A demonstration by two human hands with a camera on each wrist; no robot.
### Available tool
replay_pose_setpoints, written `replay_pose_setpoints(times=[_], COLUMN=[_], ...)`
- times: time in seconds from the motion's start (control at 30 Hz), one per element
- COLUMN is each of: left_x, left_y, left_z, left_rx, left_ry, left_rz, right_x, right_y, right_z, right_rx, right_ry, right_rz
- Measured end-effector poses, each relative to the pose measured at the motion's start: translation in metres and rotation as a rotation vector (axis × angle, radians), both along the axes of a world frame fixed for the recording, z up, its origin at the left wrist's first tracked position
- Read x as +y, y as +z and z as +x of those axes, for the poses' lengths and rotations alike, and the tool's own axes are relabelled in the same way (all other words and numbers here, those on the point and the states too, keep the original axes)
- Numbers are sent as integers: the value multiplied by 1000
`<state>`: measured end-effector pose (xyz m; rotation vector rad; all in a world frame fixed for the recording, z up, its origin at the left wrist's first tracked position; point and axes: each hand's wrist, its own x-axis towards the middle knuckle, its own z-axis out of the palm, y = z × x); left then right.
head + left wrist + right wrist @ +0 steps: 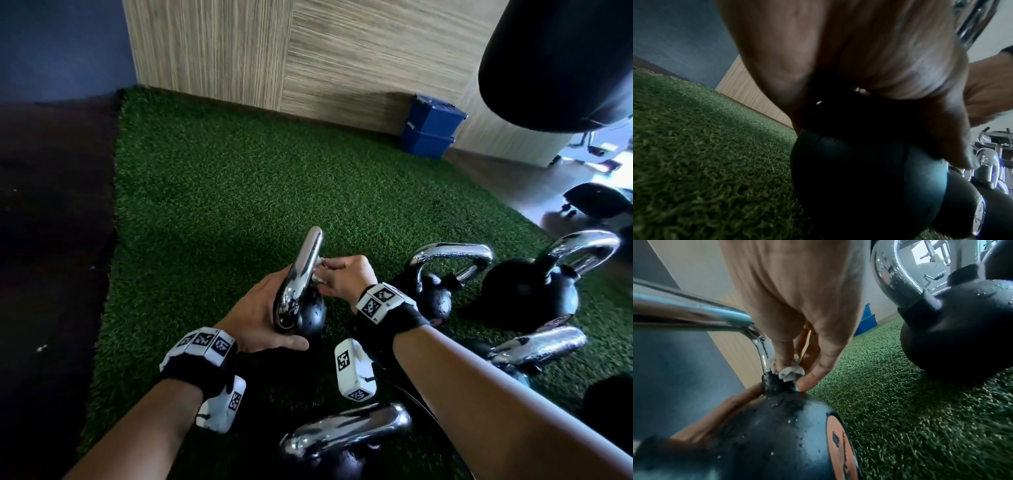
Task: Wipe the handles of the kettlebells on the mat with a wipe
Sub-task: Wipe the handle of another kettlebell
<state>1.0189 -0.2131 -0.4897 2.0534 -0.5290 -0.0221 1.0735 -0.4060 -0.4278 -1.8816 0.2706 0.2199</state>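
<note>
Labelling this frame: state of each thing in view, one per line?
left hand: steadies the held kettlebell, on the turf
right hand: pinches the wipe
wipe: crumpled, at the handle base
chrome handle: wet
other kettlebells: on the turf mat, untouched

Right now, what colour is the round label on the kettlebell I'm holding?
Orange label with dark markings, best seen from the right wrist.

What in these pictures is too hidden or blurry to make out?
- Crumpled white wipe: mostly hidden by right hand fingers.
- Left hand fingertips: behind the black kettlebell with chrome handle.
- Orange label: lettering blurred.
- Nearest kettlebell: cut off by bottom edge, head view.
</note>
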Motion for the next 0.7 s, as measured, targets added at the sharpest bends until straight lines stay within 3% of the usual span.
replay_pose_setpoints(times=[0.2,0.43,0.7], left_x=[-1,1,6], left_y=[-5,-5,1], left_z=[4,10,25], left_rx=[-8,42,83], left_ry=[36,-8,-34], left_rz=[71,9,53], right_x=[4,3,17], right_y=[20,16,20], right_z=[10,11,-6], right_rx=[-304,-374,-939], right_ry=[-65,3,149], right_rz=[-131,-184,-385])
